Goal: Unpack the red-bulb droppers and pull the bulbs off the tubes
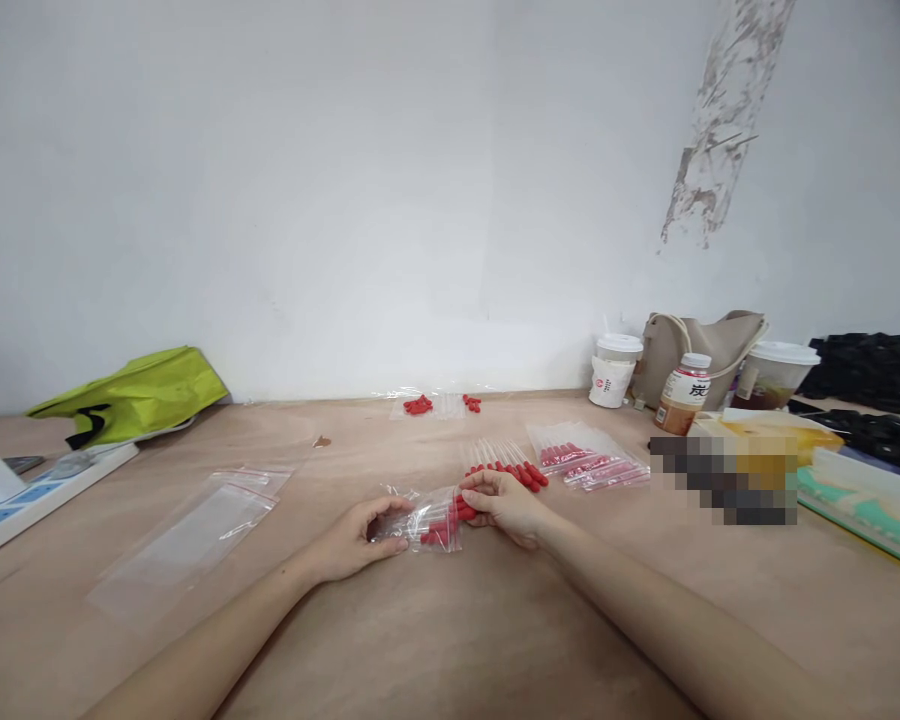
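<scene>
Left hand: the left hand lies on the table just below the middle of the frame, fingers curled and thumb pressed down, clamped on the closed end of a small clear bag.
Right hand: the right hand sits just right of centre, its fingertips pinched together on the red ends of the red-bulbed droppers that stick out of the bag's mouth.
Bag: it lies flat between the two hands, touching both, low in the centre of the frame, with the droppers partly inside it and their bulbs toward the right hand.
Loose pile: more droppers lie fanned out on the wood just above the right hand, very near its knuckles.
Filled bags: a few packed bags overlap to the right of that pile.
Empty bags: flat clear bags lie at the left of the frame, well apart from the hands.
Back edge: two small clusters of red caps rest on clear plastic against the wall, above centre.
Far left: a lime-green bag slumps by the wall, with a white power strip below it.
Right side: a paper cup, a beige bag, a bottle and a lidded cup stand in a row near the wall; black trays are stacked at the right edge.
</scene>
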